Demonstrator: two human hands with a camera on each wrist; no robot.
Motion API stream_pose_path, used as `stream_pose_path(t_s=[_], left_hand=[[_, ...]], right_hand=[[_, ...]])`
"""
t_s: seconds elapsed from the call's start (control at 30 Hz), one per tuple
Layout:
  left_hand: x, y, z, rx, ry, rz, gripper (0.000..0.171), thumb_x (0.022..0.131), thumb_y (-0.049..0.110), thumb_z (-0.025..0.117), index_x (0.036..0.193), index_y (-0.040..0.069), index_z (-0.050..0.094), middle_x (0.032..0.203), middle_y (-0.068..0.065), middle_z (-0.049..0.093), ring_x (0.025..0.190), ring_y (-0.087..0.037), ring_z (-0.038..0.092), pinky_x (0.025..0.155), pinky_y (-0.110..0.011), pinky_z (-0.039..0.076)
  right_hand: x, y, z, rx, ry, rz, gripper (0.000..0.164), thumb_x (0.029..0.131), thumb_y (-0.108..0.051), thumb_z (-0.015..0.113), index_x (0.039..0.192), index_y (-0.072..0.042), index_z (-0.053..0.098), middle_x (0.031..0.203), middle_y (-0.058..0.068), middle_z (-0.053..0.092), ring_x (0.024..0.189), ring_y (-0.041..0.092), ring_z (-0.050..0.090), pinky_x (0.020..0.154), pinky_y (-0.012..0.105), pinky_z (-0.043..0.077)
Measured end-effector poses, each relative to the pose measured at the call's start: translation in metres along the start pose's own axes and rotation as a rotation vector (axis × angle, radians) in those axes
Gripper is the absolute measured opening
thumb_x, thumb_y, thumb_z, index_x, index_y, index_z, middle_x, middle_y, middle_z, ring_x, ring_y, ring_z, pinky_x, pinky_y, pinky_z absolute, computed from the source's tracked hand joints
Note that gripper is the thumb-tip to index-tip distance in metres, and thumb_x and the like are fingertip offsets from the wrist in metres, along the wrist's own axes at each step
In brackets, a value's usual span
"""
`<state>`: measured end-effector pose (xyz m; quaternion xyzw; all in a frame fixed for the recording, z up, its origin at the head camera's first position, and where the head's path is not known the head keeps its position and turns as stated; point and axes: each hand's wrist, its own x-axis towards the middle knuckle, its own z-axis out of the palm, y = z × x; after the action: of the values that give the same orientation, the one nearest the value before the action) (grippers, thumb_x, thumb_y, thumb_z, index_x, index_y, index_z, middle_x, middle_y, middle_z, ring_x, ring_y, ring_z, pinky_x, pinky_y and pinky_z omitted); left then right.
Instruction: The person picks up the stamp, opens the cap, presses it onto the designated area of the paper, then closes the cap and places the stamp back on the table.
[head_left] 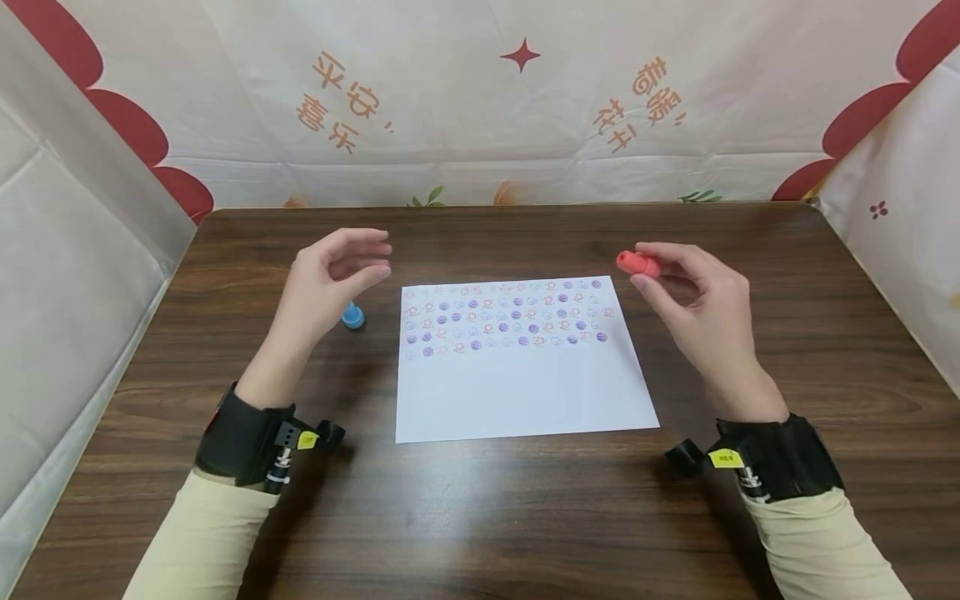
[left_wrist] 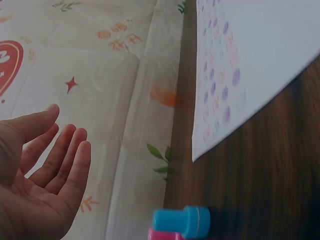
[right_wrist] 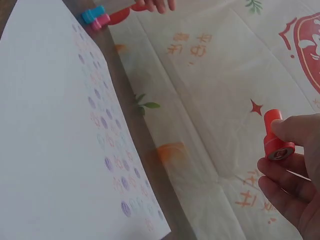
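A brown wooden table (head_left: 465, 517) has white printed cloth (head_left: 465, 108) behind it, at 12 o'clock. From the paper (head_left: 525, 392), the left hand (head_left: 311, 279) is at 10, fingers relaxed, apart. It hides partly a blue stamp (head_left: 353, 317) and fully, in the head view, a pink stamp (right_wrist: 101, 22). At 2, the right hand (head_left: 708, 304) pinches a red stamp (head_left: 637, 263). Some faint prints (head_left: 502, 317) are hard to make out.
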<state>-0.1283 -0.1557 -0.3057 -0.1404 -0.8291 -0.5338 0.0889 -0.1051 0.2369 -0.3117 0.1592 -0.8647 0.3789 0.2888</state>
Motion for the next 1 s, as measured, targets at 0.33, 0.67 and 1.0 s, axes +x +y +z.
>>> stream_pose_path(t_s=[0.33,0.67,1.0], left_hand=[[-0.012,-0.022,-0.024,0.057,0.063,-0.071,0.037,0.088,0.018,0.069,0.123,0.008,0.063,0.113,-0.016,0.069,0.092,-0.003,0.065,0.073,-0.007,0.051],[-0.021,-0.039,-0.037,0.08,0.076,-0.148,0.039,0.088,0.023,0.069,0.123,0.009,0.062,0.111,-0.003,0.07,0.096,-0.002,0.063,0.079,-0.007,0.049],[-0.027,-0.05,-0.04,0.118,0.074,-0.2,0.04,0.089,0.025,0.068,0.124,0.009,0.061,0.114,-0.009,0.068,0.097,-0.001,0.061,0.079,-0.005,0.047]], right_hand=[[-0.001,0.019,-0.015,-0.042,0.088,0.041,0.035,0.078,-0.002,0.076,0.112,-0.006,0.071,0.1,0.017,0.07,0.088,-0.007,0.058,0.079,0.001,0.046],[-0.009,0.038,-0.023,-0.114,0.038,0.208,0.032,0.087,-0.013,0.069,0.114,0.001,0.061,0.106,0.016,0.068,0.087,-0.015,0.054,0.08,0.003,0.047],[-0.018,0.057,-0.028,-0.146,-0.096,0.326,0.035,0.092,-0.024,0.063,0.122,-0.006,0.061,0.113,0.018,0.066,0.093,0.003,0.055,0.084,0.006,0.046]])
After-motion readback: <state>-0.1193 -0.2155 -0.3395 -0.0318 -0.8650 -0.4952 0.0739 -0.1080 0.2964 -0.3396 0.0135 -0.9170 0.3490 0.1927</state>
